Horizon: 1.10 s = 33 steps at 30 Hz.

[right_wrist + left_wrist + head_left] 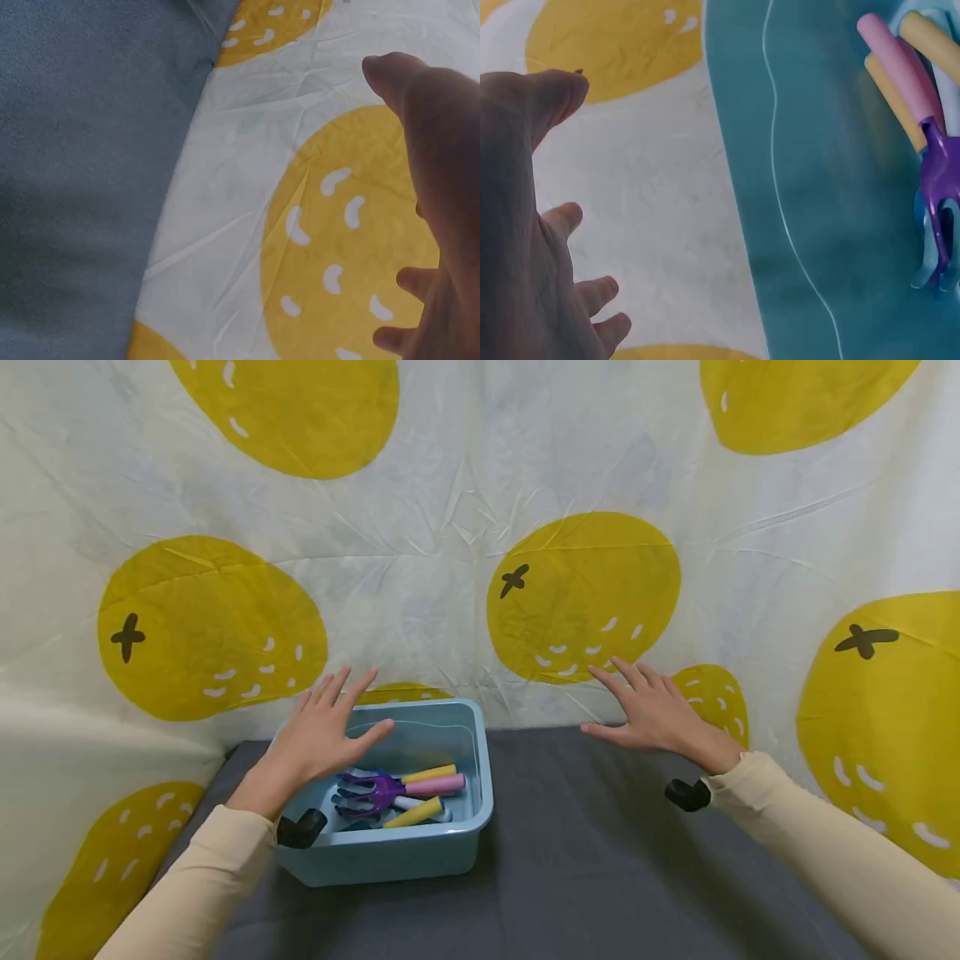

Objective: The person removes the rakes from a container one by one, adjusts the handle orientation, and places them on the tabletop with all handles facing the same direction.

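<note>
My left hand [317, 737] hovers above the left side of a light blue plastic basin [390, 852], fingers spread and holding nothing. Inside the basin lie several small hand rakes with pink, yellow and pale blue handles; a purple rake head [378, 791] is on top. The left wrist view shows the same purple rake [941, 169] and its pink handle [896, 64], apart from the hand. Over the dark cloth to the right of the basin, my right hand [652, 714] is raised with fingers spread, touching nothing. Parts of the other tools are hidden under the purple one.
A dark grey cloth [585, 877] covers the table under the basin. Behind it hangs a white curtain [420, 610] printed with yellow fruit shapes, close to the table's back edge. Black wrist mounts [686, 795] sit at both cuffs.
</note>
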{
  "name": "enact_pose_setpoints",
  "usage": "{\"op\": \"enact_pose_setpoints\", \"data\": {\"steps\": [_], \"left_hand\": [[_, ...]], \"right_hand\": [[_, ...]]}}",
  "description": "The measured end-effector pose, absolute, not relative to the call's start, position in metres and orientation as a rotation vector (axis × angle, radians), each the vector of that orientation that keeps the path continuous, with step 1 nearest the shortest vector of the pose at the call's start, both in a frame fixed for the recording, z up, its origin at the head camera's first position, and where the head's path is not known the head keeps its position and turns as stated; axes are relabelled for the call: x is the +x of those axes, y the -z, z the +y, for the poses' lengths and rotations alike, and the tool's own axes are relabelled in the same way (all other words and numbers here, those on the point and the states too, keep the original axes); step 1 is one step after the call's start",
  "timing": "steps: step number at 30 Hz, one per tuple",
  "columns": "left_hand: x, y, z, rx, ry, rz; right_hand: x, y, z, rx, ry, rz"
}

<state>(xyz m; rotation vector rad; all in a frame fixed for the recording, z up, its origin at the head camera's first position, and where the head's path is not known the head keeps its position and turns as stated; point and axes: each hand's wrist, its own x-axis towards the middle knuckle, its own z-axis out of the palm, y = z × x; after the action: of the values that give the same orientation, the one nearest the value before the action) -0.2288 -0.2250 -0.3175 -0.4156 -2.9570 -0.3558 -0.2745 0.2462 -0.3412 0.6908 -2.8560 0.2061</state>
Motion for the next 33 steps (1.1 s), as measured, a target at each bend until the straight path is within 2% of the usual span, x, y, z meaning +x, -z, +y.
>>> {"op": "enact_pose_setpoints", "data": {"steps": [16, 28, 33], "left_hand": [[-0.206, 0.317, -0.289, -0.410, 0.732, -2.951], [-0.185, 0.339, -0.327, -0.303, 0.856, -2.965], [-0.180, 0.354, -0.341, -0.305, 1.129, -2.919]], "right_hand": [[-0.311, 0.302, 0.209, 1.133, -0.443, -2.914], [-0.331, 0.274, 0.144, 1.361, -0.480, -2.949], [-0.340, 0.264, 0.112, 1.519, -0.500, -2.952]]}}
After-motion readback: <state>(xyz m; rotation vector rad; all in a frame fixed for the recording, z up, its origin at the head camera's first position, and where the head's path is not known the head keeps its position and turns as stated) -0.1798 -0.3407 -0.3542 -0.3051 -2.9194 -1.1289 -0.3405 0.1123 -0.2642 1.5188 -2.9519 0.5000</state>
